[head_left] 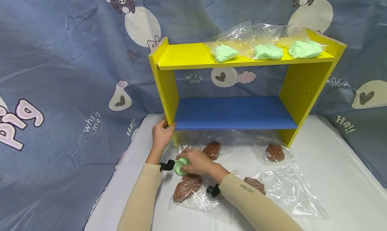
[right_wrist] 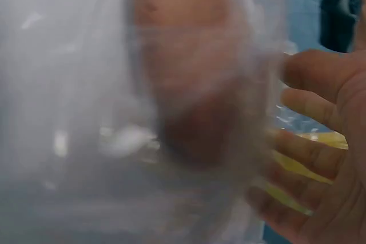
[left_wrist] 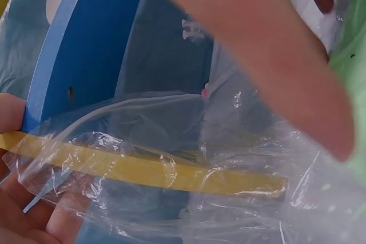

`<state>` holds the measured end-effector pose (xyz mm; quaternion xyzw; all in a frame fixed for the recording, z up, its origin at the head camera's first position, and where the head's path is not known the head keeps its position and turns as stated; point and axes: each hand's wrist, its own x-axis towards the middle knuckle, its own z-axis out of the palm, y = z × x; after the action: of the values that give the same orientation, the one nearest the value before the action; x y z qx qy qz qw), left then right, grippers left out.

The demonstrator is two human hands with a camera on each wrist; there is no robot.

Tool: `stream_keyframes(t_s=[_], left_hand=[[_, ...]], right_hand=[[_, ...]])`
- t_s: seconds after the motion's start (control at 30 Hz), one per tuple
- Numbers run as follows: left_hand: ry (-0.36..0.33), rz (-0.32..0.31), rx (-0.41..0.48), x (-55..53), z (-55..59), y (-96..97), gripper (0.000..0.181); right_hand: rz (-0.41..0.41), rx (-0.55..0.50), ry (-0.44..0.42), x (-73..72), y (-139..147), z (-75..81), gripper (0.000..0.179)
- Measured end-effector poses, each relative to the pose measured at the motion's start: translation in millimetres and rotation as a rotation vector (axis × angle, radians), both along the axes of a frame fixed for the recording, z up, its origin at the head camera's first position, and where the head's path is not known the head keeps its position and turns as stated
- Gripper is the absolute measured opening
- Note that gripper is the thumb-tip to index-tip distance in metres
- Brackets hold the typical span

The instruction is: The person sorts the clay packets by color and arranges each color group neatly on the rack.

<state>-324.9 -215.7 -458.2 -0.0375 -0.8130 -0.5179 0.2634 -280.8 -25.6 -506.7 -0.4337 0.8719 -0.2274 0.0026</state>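
At the left side of a yellow-and-blue shelf unit [head_left: 169, 105], my left hand [head_left: 161, 133] grips the edge of the yellow upright. Clear plastic [left_wrist: 114, 152] drapes over that edge and the left fingers in the left wrist view. My right hand [head_left: 196, 161] is over a pale green lump [head_left: 180, 167], its fingers and thumb reaching around the near side. In the right wrist view the right fingers [right_wrist: 311, 150] are spread and fairly straight, their tips at a blurred clear bag [right_wrist: 74, 112]. Just below lies a bagged brown lump [head_left: 187, 188].
Three bagged green lumps [head_left: 269, 51] sit on the yellow top shelf [head_left: 184, 54]. Under the blue shelf [head_left: 232, 111] are bagged brown lumps [head_left: 275, 152]. Another brown lump [head_left: 255, 184] is partly behind the right sleeve, beside a flat clear bag [head_left: 291, 190]. Printed cloth hangs behind.
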Motion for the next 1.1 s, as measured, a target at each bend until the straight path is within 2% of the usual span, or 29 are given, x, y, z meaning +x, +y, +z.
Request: stream_keyframes(t_s=[0.17, 0.33, 0.43, 0.63, 0.8, 0.93, 1.1], left_hand=[[-0.006, -0.003, -0.009, 0.3, 0.0, -0.4, 0.035], [-0.007, -0.001, 0.004, 2.2, -0.1, -1.5, 0.04], [-0.006, -0.004, 0.0, 2.0, 0.5, -2.0, 0.041], [0.001, -0.009, 0.007, 0.5, 0.8, -1.1, 0.042], [-0.001, -0.017, 0.004, -0.5, 1.3, -1.3, 0.042], [0.007, -0.023, -0.005, -0.7, 2.2, -1.6, 0.043], [-0.013, -0.018, -0.027, 2.1, 0.5, -2.6, 0.043]], right_hand=[[-0.012, 0.053, 0.03, 0.2, -1.9, -4.9, 0.047], [-0.023, 0.127, 0.056, 1.1, -3.6, -7.1, 0.068], [-0.028, 0.169, 0.085, 2.2, -5.5, -6.7, 0.075], [-0.028, 0.202, 0.172, 2.6, -9.8, -6.2, 0.072], [0.012, 0.231, 0.242, 0.1, -10.8, -6.7, 0.069], [0.028, 0.18, 0.224, -6.3, -6.9, -5.0, 0.061], [0.051, 0.067, 0.23, -13.6, 1.8, -5.6, 0.036]])
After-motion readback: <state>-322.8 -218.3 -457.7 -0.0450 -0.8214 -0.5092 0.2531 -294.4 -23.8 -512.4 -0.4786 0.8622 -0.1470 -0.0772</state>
